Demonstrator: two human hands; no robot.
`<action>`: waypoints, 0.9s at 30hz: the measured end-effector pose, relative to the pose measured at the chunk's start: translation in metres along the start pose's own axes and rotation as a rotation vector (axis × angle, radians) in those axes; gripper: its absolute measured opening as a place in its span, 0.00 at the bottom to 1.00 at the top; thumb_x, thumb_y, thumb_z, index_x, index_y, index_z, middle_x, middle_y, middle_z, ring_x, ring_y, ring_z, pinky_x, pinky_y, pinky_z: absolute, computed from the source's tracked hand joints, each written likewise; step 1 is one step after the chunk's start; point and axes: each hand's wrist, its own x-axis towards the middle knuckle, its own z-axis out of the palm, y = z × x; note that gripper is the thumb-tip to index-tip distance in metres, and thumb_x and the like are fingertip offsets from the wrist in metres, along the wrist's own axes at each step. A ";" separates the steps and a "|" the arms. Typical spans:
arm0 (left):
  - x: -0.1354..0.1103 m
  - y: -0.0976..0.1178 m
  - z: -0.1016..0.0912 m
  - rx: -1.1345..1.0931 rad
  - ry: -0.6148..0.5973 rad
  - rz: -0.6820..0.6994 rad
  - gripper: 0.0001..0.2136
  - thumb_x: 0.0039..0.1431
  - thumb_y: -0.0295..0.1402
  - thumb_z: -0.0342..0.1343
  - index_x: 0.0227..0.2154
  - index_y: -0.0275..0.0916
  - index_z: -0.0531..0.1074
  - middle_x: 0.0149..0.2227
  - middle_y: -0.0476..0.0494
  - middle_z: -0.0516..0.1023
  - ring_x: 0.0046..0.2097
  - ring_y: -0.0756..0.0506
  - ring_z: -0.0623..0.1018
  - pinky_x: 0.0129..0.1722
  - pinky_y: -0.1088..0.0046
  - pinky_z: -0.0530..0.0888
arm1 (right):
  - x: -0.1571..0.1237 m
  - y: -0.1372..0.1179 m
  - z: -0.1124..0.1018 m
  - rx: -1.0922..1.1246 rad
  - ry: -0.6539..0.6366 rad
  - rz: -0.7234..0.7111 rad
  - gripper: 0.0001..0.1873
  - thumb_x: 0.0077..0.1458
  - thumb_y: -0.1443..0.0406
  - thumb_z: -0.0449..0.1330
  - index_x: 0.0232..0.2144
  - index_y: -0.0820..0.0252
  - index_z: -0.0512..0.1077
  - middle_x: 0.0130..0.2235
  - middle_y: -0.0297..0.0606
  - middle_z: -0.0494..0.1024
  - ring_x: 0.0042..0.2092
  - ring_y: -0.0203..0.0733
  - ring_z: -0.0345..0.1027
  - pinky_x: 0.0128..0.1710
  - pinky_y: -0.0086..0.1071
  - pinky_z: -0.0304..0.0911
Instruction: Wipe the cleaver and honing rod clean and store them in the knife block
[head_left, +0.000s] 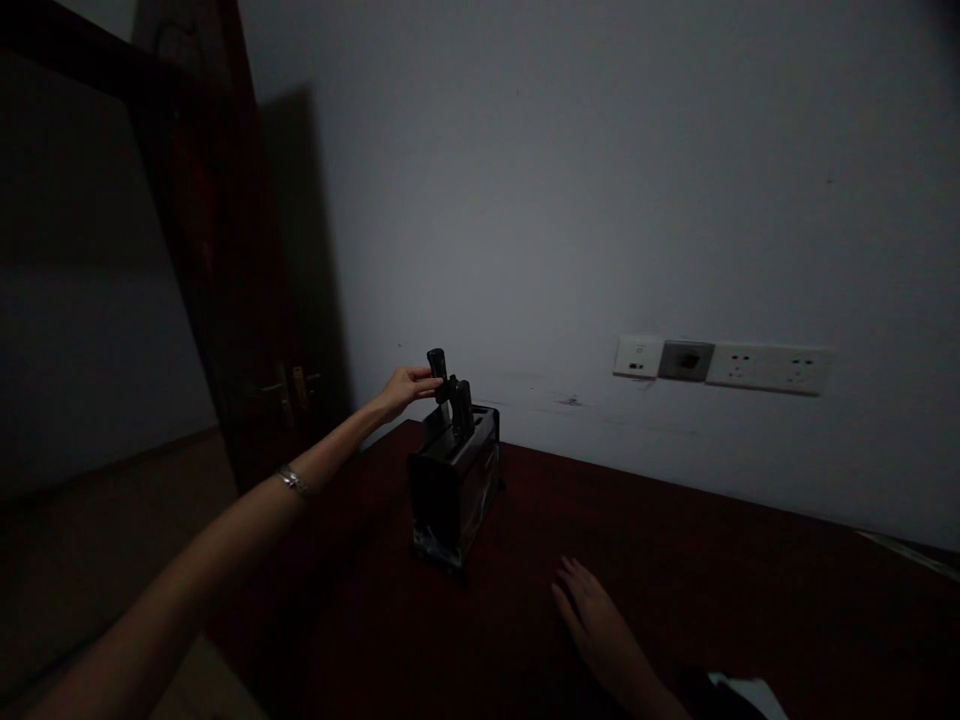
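head view: left hand point(407, 388) pinches a knife handle point(436, 362) above the block point(436, 495), best held upright; right hand point(596, 620) lies empty beside it.

No text, label, brand or number can be read. A white wall plate point(637, 357) carries a faint mark above its dark slots, too small and dim to make out. Pale streaks point(433, 544) show low on the dark block point(436, 495); whether they are print or reflection cannot be told. The dark handle point(436, 362) above it is too dim to read
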 end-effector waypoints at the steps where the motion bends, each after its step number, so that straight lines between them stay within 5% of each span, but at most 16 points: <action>1: -0.002 -0.003 0.000 -0.004 -0.004 -0.008 0.14 0.42 0.35 0.64 0.34 0.35 0.76 0.37 0.40 0.78 0.40 0.44 0.76 0.48 0.61 0.68 | 0.000 0.000 0.000 0.002 0.002 -0.003 0.24 0.57 0.58 0.46 0.47 0.68 0.70 0.54 0.49 0.67 0.57 0.51 0.57 0.57 0.47 0.54; 14: -0.031 -0.021 0.012 0.018 -0.067 -0.106 0.10 0.41 0.35 0.63 0.29 0.36 0.77 0.31 0.43 0.79 0.34 0.44 0.77 0.38 0.66 0.71 | -0.001 0.007 0.007 0.007 0.060 -0.049 0.24 0.57 0.57 0.46 0.47 0.66 0.70 0.53 0.48 0.68 0.56 0.51 0.59 0.56 0.47 0.56; 27: -0.034 -0.040 0.015 -0.211 -0.037 -0.173 0.14 0.39 0.33 0.65 0.32 0.37 0.73 0.33 0.40 0.78 0.34 0.43 0.77 0.35 0.66 0.71 | 0.006 -0.003 -0.005 0.049 0.024 0.026 0.24 0.56 0.57 0.46 0.46 0.67 0.71 0.51 0.48 0.71 0.55 0.50 0.61 0.55 0.44 0.57</action>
